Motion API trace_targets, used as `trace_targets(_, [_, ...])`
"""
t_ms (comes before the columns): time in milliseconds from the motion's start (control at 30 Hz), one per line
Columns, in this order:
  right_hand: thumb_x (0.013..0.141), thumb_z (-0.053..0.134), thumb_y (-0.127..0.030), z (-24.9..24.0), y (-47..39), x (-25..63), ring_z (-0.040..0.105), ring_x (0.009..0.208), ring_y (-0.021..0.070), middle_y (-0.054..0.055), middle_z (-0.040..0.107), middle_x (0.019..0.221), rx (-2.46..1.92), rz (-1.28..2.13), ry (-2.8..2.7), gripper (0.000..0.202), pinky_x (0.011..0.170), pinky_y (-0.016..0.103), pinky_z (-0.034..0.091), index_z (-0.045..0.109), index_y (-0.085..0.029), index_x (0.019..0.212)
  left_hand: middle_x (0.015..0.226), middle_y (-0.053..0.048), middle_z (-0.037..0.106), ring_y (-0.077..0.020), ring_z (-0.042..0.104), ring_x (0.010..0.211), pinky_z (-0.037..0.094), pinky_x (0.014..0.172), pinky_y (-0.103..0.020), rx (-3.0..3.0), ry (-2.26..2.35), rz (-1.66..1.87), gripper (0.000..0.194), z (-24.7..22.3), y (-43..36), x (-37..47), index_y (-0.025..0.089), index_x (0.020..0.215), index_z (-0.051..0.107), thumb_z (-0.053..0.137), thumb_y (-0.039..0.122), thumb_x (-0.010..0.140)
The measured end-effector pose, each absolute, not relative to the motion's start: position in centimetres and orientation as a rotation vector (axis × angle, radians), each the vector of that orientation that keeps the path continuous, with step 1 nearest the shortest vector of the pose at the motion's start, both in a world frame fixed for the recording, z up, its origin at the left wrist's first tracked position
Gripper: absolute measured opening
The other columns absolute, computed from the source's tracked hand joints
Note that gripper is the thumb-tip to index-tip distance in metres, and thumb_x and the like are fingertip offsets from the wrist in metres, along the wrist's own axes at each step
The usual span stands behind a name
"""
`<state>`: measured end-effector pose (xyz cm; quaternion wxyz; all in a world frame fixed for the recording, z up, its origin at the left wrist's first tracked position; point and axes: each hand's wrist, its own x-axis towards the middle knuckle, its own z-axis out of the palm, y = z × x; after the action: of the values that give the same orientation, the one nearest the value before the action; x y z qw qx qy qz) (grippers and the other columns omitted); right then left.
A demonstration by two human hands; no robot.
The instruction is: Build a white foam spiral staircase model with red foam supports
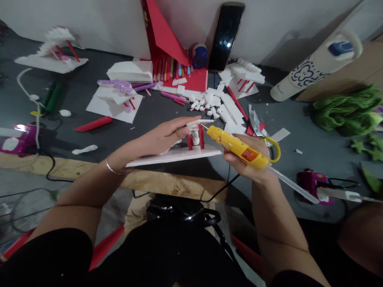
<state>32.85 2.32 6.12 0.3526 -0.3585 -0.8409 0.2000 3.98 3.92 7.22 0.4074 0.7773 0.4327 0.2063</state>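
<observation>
My right hand [249, 163] is wrapped round a yellow hot glue gun [239, 146], with a clear glue stick [295, 185] jutting from its rear. The metal nozzle [204, 126] is at the upper end of a red post on a small white foam model [176, 156], touching or very close; I cannot tell which. My left hand [167, 134] holds the model by its top piece, thumb at the near side and fingers laid over it. Red posts [201, 137] stand between the foam base and the top. Part of the model is hidden behind my left hand.
Foam scraps [209, 101] and yellow-handled scissors [260, 129] lie beyond my hands. Similar models [115, 97] stand left and back right. A phone [226, 36] leans on the wall. A white tumbler [314, 67], green yarn [347, 107] and a purple device [312, 185] sit right.
</observation>
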Motion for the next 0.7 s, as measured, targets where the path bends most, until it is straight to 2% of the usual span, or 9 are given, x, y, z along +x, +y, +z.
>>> trace_targets(233, [0.097,0.062,-0.063,5.95,2.45,32.67,0.040,0.048,0.0110,-0.004,0.045,0.056,-0.912,0.387,-2.165,0.051,0.049,0.030,0.028,0.046,-0.024,0.066,0.163,-0.005,0.054,-0.0273,0.053,0.149,0.040,0.127,-0.043,1.937,1.072,0.568,0.062,6.43,3.98,3.88,0.032,0.160,0.050,0.040,0.064,0.107])
trace_targets(367, [0.091,0.070,-0.065,6.13,2.34,32.60,0.041,0.048,0.0125,-0.003,0.046,0.056,-0.938,0.392,-2.184,0.053,0.047,0.031,0.029,0.046,-0.026,0.065,0.162,-0.004,0.056,-0.0274,0.056,0.146,0.041,0.126,-0.043,1.910,1.092,0.556,0.062,6.66,3.94,3.90,0.034,0.159,0.051,0.040,0.066,0.106])
trace_targets(533, [0.095,0.068,-0.055,6.23,2.34,32.58,0.045,0.049,0.0120,-0.003,0.049,0.057,-0.878,0.362,-2.164,0.044,0.048,0.030,0.031,0.050,-0.025,0.069,0.158,-0.005,0.059,-0.0272,0.057,0.145,0.042,0.125,-0.040,1.905,1.102,0.547,0.070,6.88,3.89,4.02,0.032,0.158,0.052,0.039,0.074,0.103])
trace_targets(700, [0.096,0.071,-0.047,6.40,2.61,32.91,0.047,0.050,0.0098,-0.005,0.051,0.058,-0.801,0.458,-2.192,0.038,0.047,0.027,0.034,0.055,-0.024,0.071,0.153,-0.003,0.064,-0.0282,0.059,0.143,0.043,0.124,-0.044,1.861,1.122,0.591,0.067,6.75,3.71,4.13,0.034,0.154,0.056,0.041,0.073,0.103])
